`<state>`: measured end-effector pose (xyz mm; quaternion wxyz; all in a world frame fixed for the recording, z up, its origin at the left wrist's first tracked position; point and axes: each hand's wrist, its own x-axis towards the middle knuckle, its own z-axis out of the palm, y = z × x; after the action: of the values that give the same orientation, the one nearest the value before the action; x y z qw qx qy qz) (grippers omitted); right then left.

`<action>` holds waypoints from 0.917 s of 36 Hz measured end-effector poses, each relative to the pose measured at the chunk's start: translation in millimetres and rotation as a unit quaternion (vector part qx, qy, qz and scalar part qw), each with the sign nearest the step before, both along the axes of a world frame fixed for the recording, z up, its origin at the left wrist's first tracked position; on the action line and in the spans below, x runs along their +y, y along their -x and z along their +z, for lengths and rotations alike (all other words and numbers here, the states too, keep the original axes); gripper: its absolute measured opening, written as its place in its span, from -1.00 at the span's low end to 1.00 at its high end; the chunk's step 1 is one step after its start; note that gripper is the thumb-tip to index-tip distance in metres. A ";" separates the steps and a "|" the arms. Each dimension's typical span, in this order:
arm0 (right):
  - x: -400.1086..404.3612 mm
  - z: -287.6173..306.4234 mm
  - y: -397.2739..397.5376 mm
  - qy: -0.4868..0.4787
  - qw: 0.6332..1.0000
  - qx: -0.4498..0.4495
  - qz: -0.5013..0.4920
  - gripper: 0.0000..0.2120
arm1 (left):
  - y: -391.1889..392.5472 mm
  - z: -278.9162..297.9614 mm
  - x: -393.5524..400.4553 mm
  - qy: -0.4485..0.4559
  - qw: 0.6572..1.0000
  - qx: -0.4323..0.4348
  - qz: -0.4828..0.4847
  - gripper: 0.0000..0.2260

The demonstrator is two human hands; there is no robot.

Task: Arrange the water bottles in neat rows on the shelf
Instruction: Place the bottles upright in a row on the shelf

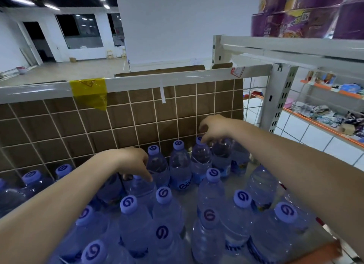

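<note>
Several clear water bottles with lilac caps stand on a grey shelf (189, 198). My left hand (132, 161) reaches down from the left, its fingers curled over the top of a bottle (139, 187) in the second row; the cap is hidden under the hand. My right hand (212, 126) reaches to the back row and grips the top of a bottle (221, 151) near the mesh; that cap is also hidden. Just left of it stands another back-row bottle (201, 157), its cap touching my fingers.
A white wire mesh (137, 125) backed by brown cardboard closes the shelf's rear, topped by a grey rail with yellow tape (89, 92). A shelf upright (275, 98) stands at the right. Purple packages (299, 15) sit on the shelf above. An orange edge (315, 252) borders the front right.
</note>
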<state>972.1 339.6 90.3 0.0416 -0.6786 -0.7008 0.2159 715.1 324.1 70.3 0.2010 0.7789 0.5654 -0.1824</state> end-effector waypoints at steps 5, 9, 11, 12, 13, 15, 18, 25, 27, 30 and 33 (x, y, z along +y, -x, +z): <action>-6.7 11.3 -20.1 -0.042 0.993 -0.109 -0.019 -0.61 | -4.8 0.6 2.5 -0.006 1.000 0.025 0.010 -0.68; -12.1 5.7 -53.5 -0.087 0.976 -0.186 -0.075 -0.70 | -11.9 4.9 2.5 -0.084 0.995 0.061 -0.012 -0.64; -15.6 0.8 -69.2 -0.080 0.971 -0.201 -0.101 -0.75 | -17.4 8.7 2.2 -0.157 0.985 0.060 -0.025 -0.65; -16.5 -2.0 -75.8 -0.069 0.970 -0.205 -0.109 -0.74 | -21.1 10.6 2.0 -0.187 0.981 0.047 -0.029 -0.67; -16.6 -5.1 -81.9 -0.061 0.970 -0.208 -0.113 -0.72 | -25.9 12.3 2.5 -0.208 0.977 0.026 -0.033 -0.70; -16.2 -11.5 -90.7 -0.050 0.969 -0.206 -0.123 -0.67 | -38.1 15.5 4.6 -0.231 0.971 -0.029 -0.045 -0.74; -16.5 -19.1 -97.6 -0.038 0.973 -0.185 -0.134 -0.59 | -63.2 17.2 11.2 -0.244 0.962 -0.094 -0.083 -0.77; -12.3 -29.4 -111.5 -0.060 0.980 -0.144 -0.127 -0.58 | -133.9 10.2 28.8 -0.227 0.956 -0.136 -0.130 -0.77; -8.8 -32.1 -115.2 -0.066 0.981 -0.139 -0.123 -0.60 | -153.6 7.0 34.2 -0.216 0.958 -0.137 -0.129 -0.70; -1.8 -36.7 -121.5 -0.077 0.982 -0.124 -0.118 -0.66 | -178.7 -0.5 43.3 -0.203 0.960 -0.137 -0.132 -0.56; 5.1 -41.3 -125.4 -0.077 0.986 -0.098 -0.114 -0.67 | -196.0 -8.8 51.2 -0.190 0.963 -0.136 -0.139 -0.47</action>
<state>1097.6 344.7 49.0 0.0489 -0.7666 -0.6342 0.0877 911.0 375.3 61.5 0.0973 0.8909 0.4436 0.0094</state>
